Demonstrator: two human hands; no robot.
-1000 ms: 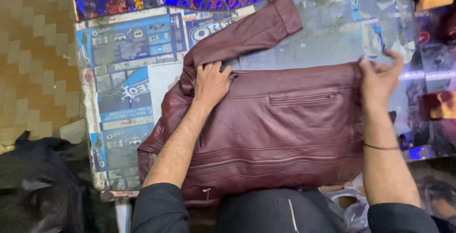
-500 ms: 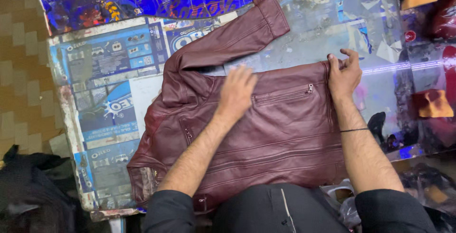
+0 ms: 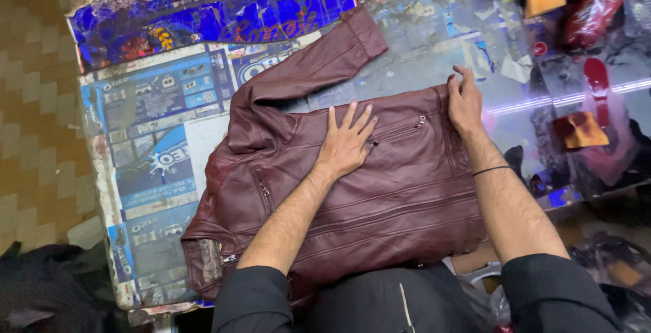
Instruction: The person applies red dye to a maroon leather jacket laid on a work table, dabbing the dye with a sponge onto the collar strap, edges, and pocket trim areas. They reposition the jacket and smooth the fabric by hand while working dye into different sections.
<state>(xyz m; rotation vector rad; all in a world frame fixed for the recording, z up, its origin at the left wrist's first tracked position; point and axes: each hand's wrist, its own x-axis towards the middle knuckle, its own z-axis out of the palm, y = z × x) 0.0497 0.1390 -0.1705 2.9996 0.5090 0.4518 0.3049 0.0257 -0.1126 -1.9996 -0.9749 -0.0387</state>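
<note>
One maroon leather jacket [image 3: 380, 197] lies spread over the bench's [image 3: 156, 143] near edge. Left hand [image 3: 347, 144] rests flat on it, fingers splayed wide. Right hand [image 3: 464, 102] pinches the jacket's far side edge, fingers curled. One sleeve [image 3: 319, 65] points toward the far edge.

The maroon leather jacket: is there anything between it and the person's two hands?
Nothing visible. The left hand lies flat, fingers spread, directly on the maroon leather jacket beside a chest zipper; the right hand touches its far right edge.
</note>
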